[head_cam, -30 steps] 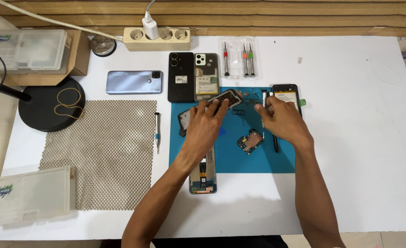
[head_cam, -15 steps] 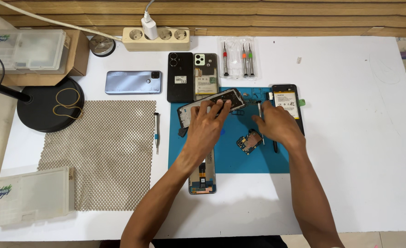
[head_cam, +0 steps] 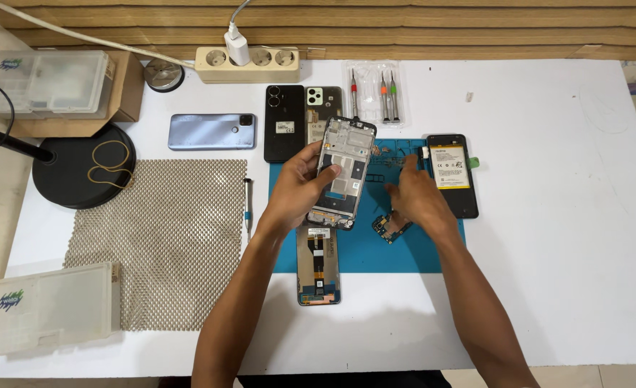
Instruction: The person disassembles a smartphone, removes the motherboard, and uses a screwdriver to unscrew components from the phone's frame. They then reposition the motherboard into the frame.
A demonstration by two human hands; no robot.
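Left hand grips the frame by its long edges — light, thin, bendy, so no twisting; right hand open, at its 3 o'clock over the mat.

The picture is bright and even. Soft light comes from above and lands on the white desk, which looks almost glowing. Pale, fuzzy shadows lie under both arms near the bottom edge. A dark shadow sits under the round black lamp base. The right hand looks a little blurry. Everything else is sharp. The far corners bend slightly.
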